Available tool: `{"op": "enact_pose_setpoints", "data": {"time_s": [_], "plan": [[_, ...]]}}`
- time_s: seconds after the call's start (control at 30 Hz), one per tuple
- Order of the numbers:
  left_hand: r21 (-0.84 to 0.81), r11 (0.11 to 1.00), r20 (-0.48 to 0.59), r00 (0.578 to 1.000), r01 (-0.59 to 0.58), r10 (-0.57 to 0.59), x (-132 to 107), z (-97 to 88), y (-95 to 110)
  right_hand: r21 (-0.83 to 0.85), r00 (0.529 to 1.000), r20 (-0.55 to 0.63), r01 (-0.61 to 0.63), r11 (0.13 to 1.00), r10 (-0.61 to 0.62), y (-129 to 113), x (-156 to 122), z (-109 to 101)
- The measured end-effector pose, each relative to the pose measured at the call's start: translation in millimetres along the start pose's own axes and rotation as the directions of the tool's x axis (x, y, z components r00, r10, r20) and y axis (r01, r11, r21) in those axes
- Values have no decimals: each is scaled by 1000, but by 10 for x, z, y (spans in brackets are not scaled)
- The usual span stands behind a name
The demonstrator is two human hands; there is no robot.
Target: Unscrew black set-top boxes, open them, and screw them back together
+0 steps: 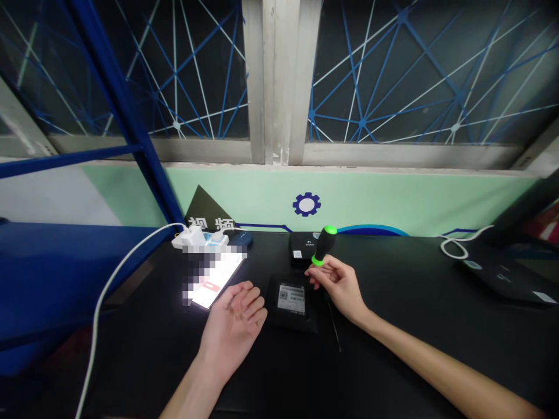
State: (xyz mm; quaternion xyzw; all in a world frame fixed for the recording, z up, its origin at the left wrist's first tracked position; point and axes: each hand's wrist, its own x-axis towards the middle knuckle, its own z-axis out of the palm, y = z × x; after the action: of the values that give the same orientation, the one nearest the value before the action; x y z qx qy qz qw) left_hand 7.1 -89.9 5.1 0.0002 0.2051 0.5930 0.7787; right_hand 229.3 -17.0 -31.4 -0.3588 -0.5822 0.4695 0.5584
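Observation:
My right hand (343, 285) grips a screwdriver (324, 245) with a black and green handle, its handle end pointing up. Below that hand a thin dark shaft (334, 326) slants toward me. It runs in a different direction from the handle, and I cannot tell whether it belongs to a second screwdriver. Left of it lies a flat black box (271, 317) with a white printed label (292, 298). My left hand (238, 311) is turned partly palm up beside the box, fingers curled in, with nothing visible in them. A lit phone (218, 282) lies just beyond it.
At the back stands another black box (301, 241), near a white power strip (213, 240) with a charger (192, 235) and white cable (102, 291). A black device (506, 279) lies at the right on the black table (393, 372). A blue frame (122, 116) rises at left.

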Motion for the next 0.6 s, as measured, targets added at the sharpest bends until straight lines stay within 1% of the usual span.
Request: {"op": "enact_pose_setpoints", "data": {"time_s": [0.17, 0.33, 0.5, 0.6], "plan": [[-3, 1000, -4, 1000, 1, -1, 2, 13, -3, -54, 998, 41, 42, 998, -40, -32, -3, 14], [4, 1000, -17, 1000, -5, 5, 2, 15, -5, -109, 999, 28, 34, 993, -31, -42, 6, 29], [1, 1000, 0, 1000, 4, -4, 8, -9, -9, -50, 1000, -10, 3, 999, -4, -29, 12, 28], [1, 1000, 8, 1000, 7, -7, 3, -13, -8, -34, 1000, -13, 5, 999, -5, -33, 10, 26]]}}
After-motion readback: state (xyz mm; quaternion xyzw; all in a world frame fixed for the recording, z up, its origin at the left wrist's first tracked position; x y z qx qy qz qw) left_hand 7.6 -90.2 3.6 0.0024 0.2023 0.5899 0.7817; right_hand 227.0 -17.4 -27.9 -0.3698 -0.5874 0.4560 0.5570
